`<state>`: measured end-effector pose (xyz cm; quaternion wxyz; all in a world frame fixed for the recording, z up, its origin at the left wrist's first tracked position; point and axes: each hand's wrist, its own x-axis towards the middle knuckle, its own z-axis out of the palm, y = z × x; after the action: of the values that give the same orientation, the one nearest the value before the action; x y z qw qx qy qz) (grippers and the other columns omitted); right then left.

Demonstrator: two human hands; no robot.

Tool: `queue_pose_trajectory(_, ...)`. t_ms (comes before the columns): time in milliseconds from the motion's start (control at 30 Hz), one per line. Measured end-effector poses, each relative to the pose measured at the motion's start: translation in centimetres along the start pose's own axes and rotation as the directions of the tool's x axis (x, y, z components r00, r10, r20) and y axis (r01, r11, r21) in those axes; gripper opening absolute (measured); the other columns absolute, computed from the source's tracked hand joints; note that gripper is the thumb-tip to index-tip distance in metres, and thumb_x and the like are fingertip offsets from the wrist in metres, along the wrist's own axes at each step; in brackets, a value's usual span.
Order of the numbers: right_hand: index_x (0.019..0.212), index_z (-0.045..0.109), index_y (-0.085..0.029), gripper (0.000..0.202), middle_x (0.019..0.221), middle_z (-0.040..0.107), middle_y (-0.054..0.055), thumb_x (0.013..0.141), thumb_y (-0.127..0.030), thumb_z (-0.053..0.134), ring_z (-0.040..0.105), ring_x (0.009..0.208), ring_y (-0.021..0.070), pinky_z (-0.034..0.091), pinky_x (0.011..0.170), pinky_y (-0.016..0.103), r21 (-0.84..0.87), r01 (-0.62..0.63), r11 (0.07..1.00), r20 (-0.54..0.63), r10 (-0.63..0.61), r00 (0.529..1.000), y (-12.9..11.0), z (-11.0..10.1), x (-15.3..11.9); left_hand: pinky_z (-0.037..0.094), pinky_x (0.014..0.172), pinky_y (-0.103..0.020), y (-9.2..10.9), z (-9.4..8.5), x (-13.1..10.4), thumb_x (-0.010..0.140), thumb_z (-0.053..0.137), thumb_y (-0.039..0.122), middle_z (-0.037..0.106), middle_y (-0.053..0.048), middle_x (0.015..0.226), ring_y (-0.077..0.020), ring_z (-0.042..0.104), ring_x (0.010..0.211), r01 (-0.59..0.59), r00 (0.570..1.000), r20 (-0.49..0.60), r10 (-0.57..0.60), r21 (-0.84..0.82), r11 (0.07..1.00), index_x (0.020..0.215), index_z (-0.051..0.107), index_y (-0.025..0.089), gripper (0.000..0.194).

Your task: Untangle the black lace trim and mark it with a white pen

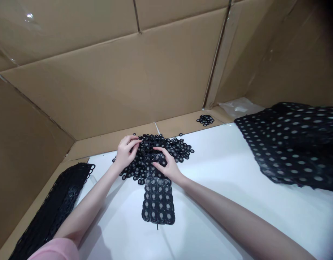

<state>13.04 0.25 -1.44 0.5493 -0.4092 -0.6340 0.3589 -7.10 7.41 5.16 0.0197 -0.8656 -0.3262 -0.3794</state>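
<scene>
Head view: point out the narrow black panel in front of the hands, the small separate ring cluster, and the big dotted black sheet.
Black panel (pixel 158 205): head view, middle of its near, uncovered part.
Ring cluster (pixel 205 120): head view, middle of the cluster.
Dotted sheet (pixel 293 146): head view, middle of its visible surface.

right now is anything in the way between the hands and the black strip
Nothing visible blocks the right hand, at the black strip. Loose rings crowd around the strip near the left hand; whether any separate its fingertips from it is unclear.
</scene>
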Motion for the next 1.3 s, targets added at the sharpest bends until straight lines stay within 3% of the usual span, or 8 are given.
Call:
queue_pose_trajectory(200, 0.124, 0.051, -0.023, 0.048, 0.127, 0.06, 0.007, 0.078, -0.024, 0.065, 0.055, 0.121, 0.0228, 0.042, 0.106, 0.04, -0.004, 0.064, 0.998, -0.041, -0.064, 0.997, 0.3, 0.1, 0.1, 0.05, 0.083, -0.035, 3.8, 1.2, -0.7, 0.09, 0.058, 0.027, 0.066, -0.009, 0.1, -0.0196, 0.061, 0.093, -0.167, 0.95, 0.229, 0.212, -0.199, 0.966, 0.105, 0.068, 0.02, 0.019)
queue_pose_trajectory(400, 0.129, 0.048, -0.022, 0.051, 0.132, 0.057, 0.008, 0.08, -0.021, 0.061, 0.053, 0.125, 0.022, 0.04, 0.109, 0.039, -0.023, 0.089, 0.996, -0.024, -0.09, 0.996, 0.5, 0.2, 0.1, 0.053, 0.085, -0.032, 4.4, 2.6, -1.4, 0.091, 0.057, 0.026, 0.064, -0.01, 0.105, -0.0192, 0.062, 0.096, 0.033, 0.952, 0.302, 0.054, -0.273, 0.961, 0.11, 0.065, 0.018, 0.022)
queue_pose_trajectory(533, 0.132, 0.046, -0.024, 0.053, 0.135, 0.056, 0.006, 0.08, -0.018, 0.058, 0.054, 0.124, 0.0224, 0.043, 0.106, 0.039, -0.053, 0.081, 0.995, -0.003, -0.081, 0.997, 0.4, 0.3, 0.0, 0.053, 0.079, -0.028, 4.4, 2.2, -1.1, 0.091, 0.053, 0.02, 0.067, -0.008, 0.099, -0.0169, 0.064, 0.089, 0.016, 0.945, 0.319, 0.077, -0.279, 0.96, 0.105, 0.067, 0.016, 0.02)
queue_pose_trajectory(667, 0.135, 0.044, -0.025, 0.057, 0.129, 0.061, 0.005, 0.08, -0.015, 0.053, 0.069, 0.083, 0.0191, 0.056, 0.081, 0.035, -0.127, 0.037, 0.991, 0.037, -0.032, 0.999, -0.2, 0.2, -0.3, 0.054, 0.07, -0.026, 4.2, 2.1, -1.0, 0.087, 0.052, 0.018, 0.069, -0.007, 0.09, -0.0163, 0.065, 0.079, -0.065, 0.934, 0.336, 0.121, -0.172, 0.983, 0.1, 0.069, 0.016, 0.021)
queue_pose_trajectory(800, 0.14, 0.04, -0.026, 0.061, 0.112, 0.069, 0.003, 0.081, -0.014, 0.049, 0.053, 0.043, 0.0103, 0.054, 0.054, 0.031, -0.175, 0.018, 0.984, 0.082, -0.004, 0.997, -0.4, 0.3, -0.5, 0.052, 0.062, -0.024, 4.1, 2.5, -1.2, 0.083, 0.051, 0.015, 0.068, -0.007, 0.082, -0.015, 0.063, 0.068, -0.15, 0.934, 0.316, 0.167, -0.077, 0.986, 0.097, 0.069, 0.015, 0.023)
queue_pose_trajectory(900, 0.142, 0.038, -0.028, 0.062, 0.119, 0.067, 0.003, 0.082, -0.014, 0.048, 0.061, 0.052, 0.0121, 0.057, 0.061, 0.031, -0.17, 0.038, 0.985, 0.097, -0.022, 0.995, -0.3, 0.4, -0.5, 0.051, 0.06, -0.023, 3.9, 2.6, -1.1, 0.082, 0.05, 0.012, 0.068, -0.006, 0.079, -0.014, 0.062, 0.065, -0.173, 0.933, 0.302, 0.194, -0.094, 0.98, 0.096, 0.069, 0.014, 0.023)
queue_pose_trajectory(1067, 0.144, 0.037, -0.03, 0.061, 0.141, 0.052, 0.002, 0.086, -0.017, 0.05, 0.063, 0.113, 0.0212, 0.052, 0.097, 0.037, -0.134, 0.132, 0.982, 0.105, -0.119, 0.987, 0.0, 0.5, -0.4, 0.05, 0.062, -0.021, 3.8, 2.0, -0.7, 0.084, 0.05, 0.012, 0.07, -0.004, 0.079, -0.0124, 0.064, 0.066, -0.013, 0.955, 0.283, 0.084, -0.243, 0.97, 0.089, 0.069, 0.014, 0.02)
queue_pose_trajectory(1300, 0.148, 0.028, -0.028, 0.068, 0.116, 0.068, 0.004, 0.084, -0.013, 0.045, 0.069, 0.067, 0.0167, 0.058, 0.07, 0.033, -0.18, 0.08, 0.98, 0.115, -0.06, 0.992, 0.3, 0.5, -0.6, 0.049, 0.062, -0.023, 4.6, 2.1, -0.9, 0.087, 0.052, 0.021, 0.07, -0.005, 0.084, -0.0138, 0.064, 0.067, -0.113, 0.943, 0.298, 0.15, -0.138, 0.984, 0.099, 0.067, 0.016, 0.02)
